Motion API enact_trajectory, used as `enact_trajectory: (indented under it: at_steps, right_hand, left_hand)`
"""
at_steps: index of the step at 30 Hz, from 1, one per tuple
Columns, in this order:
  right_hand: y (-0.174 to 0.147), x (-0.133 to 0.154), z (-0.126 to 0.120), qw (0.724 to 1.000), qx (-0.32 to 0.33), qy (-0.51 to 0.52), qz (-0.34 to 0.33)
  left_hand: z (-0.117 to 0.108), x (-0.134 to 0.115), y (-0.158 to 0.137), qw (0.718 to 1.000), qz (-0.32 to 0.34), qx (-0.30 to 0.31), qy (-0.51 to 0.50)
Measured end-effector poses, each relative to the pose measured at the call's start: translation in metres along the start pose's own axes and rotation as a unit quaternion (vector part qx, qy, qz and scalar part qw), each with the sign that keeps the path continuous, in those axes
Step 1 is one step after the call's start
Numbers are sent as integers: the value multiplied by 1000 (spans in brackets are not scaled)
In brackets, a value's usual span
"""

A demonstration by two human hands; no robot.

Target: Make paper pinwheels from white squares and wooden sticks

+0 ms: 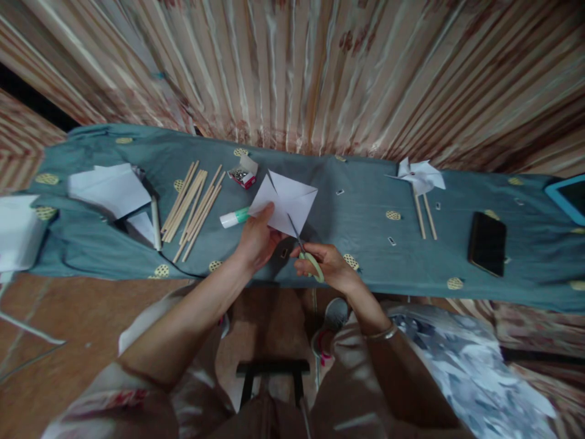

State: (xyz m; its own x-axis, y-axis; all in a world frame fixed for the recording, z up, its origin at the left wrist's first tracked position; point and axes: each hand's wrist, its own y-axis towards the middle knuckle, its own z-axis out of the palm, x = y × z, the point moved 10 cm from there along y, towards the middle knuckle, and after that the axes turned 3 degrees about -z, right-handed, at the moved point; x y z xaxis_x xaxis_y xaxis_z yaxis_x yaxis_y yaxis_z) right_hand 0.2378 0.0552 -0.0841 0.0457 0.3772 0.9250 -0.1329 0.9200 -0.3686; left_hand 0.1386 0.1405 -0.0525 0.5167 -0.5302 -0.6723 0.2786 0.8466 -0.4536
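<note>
A white square of paper (pixel 292 194) is pinched at its lower left by my left hand (pixel 259 236), thumb on top. Slits run inward from its upper left and right corners. My right hand (pixel 323 263) has its fingers in the handles of a pair of scissors (pixel 312 263) with light green grips. The blades reach up over the paper's lower part, near its bottom corner. A glue stick (pixel 234 217) with a white and green body lies just left of the paper. Behind it stands an opened small red box (pixel 244 175) with shiny little metal pieces inside.
Several wooden sticks (pixel 194 204) lie left of the glue stick, beside a pen-like white tool (pixel 156 223) and stacked white paper (pixel 109 188). To the right are paper pinwheels (pixel 419 176) on sticks, a black phone (pixel 487 243) and a blue-edged device (pixel 564 198). A curtain (pixel 292 73) hangs behind.
</note>
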Motion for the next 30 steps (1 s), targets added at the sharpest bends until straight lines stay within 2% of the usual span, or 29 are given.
enact_trajectory:
  at_steps: [7,30]
  right_hand:
    - [1,-1,1,1000,-12,28,5]
    - [3,2,-1,1000,-21,14,-4]
  left_hand:
    - [-1,-1,2,1000,3,2,-2]
    - [2,6,-5,1000,-10,10,26]
